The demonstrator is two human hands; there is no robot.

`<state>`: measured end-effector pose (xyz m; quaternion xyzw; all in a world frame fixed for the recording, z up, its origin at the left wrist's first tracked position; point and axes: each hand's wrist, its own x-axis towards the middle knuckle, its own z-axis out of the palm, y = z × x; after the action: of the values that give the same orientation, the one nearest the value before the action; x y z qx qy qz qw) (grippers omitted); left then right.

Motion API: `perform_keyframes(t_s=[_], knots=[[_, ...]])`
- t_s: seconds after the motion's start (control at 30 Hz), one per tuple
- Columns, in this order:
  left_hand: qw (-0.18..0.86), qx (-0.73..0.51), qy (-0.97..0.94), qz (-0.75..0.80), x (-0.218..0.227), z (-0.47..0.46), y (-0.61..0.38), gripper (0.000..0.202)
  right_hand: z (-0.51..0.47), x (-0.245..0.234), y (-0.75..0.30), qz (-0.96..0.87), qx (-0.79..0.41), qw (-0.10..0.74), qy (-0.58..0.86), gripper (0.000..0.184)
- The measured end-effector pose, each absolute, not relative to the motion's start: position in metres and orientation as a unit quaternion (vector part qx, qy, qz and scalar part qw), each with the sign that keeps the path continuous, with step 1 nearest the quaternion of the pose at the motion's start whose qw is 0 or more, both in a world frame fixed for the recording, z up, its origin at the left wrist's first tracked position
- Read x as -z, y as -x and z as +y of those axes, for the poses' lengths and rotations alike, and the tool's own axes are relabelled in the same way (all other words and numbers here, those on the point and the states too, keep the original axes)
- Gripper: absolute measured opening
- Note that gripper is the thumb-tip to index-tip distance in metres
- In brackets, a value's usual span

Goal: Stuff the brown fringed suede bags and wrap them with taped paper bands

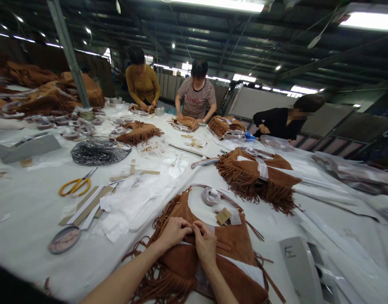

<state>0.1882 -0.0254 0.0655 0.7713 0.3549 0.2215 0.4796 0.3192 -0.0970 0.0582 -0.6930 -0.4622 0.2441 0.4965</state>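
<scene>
A brown suede handbag [235,236] with long fringes lies on the white-covered table before me. Both hands meet over its opening, fingertips pinched close together. My left hand [175,231] is closed, and my right hand [205,241] is closed beside it. Whatever sits between the fingertips is too small and covered to make out. A tan card tag [223,216] and a wrapped strap coil [211,196] rest at the bag's upper part. White filling shows at its lower right.
Yellow-handled scissors [76,185], card strips [89,207] and a small round dish [64,239] lie leftward. A grey tape dispenser [300,266] stands at right. Another fringed bag [260,173] is beyond mine. Co-workers [198,95] handle bags across the table. A metal post [70,55] rises at left.
</scene>
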Motion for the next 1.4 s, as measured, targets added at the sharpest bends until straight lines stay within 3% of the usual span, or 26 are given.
perform_keyframes(t_s=[0.23,0.33,0.53,0.73,0.93,1.1,1.4], knots=[[0.511,-0.187,-0.749,0.379,-0.059,-0.023,-0.191,0.028,-0.084,-0.061,-0.339,-0.447,-0.317,0.504,0.668,0.049],[0.527,-0.174,-0.74,0.38,-0.058,-0.021,-0.192,0.026,-0.083,-0.066,-0.341,-0.476,-0.322,0.483,0.661,0.045],[0.572,-0.174,-0.71,0.371,-0.055,-0.021,-0.192,0.023,-0.081,-0.069,-0.333,-0.506,-0.304,0.442,0.676,0.019],[0.651,-0.156,-0.662,0.337,-0.047,-0.017,-0.189,0.023,-0.081,-0.059,-0.334,-0.485,-0.306,0.454,0.682,0.024],[0.676,-0.152,-0.659,0.294,-0.054,-0.012,-0.188,0.043,-0.083,-0.056,-0.334,-0.486,-0.302,0.47,0.672,0.029],[0.665,-0.154,-0.662,0.31,-0.052,-0.014,-0.194,0.024,-0.089,-0.06,-0.335,-0.503,-0.282,0.466,0.671,0.024],[0.613,-0.185,-0.667,0.381,-0.052,-0.022,-0.197,0.027,-0.088,-0.065,-0.326,-0.502,-0.245,0.455,0.693,0.028]])
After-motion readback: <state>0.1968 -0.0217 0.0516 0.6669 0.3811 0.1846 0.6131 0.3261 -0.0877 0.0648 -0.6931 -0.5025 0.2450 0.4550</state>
